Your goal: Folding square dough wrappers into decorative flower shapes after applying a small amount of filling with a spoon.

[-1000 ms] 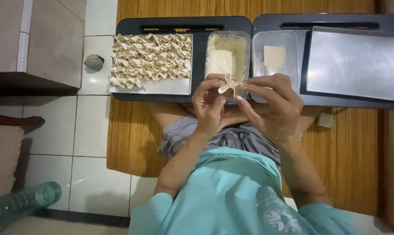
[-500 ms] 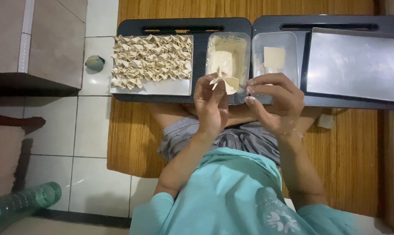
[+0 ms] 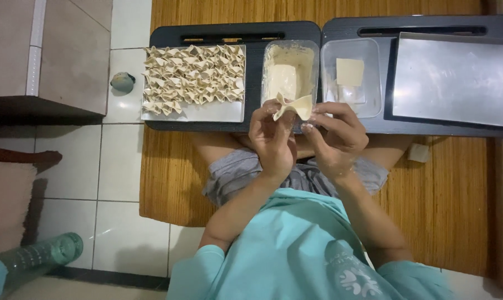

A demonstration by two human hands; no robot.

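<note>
1. A woven mat (image 3: 446,211) covers the floor, with pale floor tiles (image 3: 79,166) along its left edge; a person in a teal shirt sits on the mat, seen from above.
2. Two dark trays lie side by side at the mat's far edge: the left tray (image 3: 207,33) and the right tray (image 3: 362,25), their inner edges touching.
3. A bare metal sheet (image 3: 451,78) fills the right half of the right tray.
4. A second metal sheet (image 3: 207,114) sits on the left half of the left tray, packed with rows of folded dumplings (image 3: 193,78).
5. A clear tub of pale filling (image 3: 287,72) stands at the right edge of the left tray; a clear tub with square wrappers (image 3: 350,75) stands at the left edge of the right tray.
6. The left hand (image 3: 271,139) and the right hand (image 3: 335,136) are raised together just in front of the filling tub, near the trays' near edge.
7. Both hands pinch one folded wrapper (image 3: 293,105) between fingertips, the left at its left side, the right at its right.
8. A clear plastic bottle (image 3: 34,255) lies on the tiles at the near left corner.
</note>
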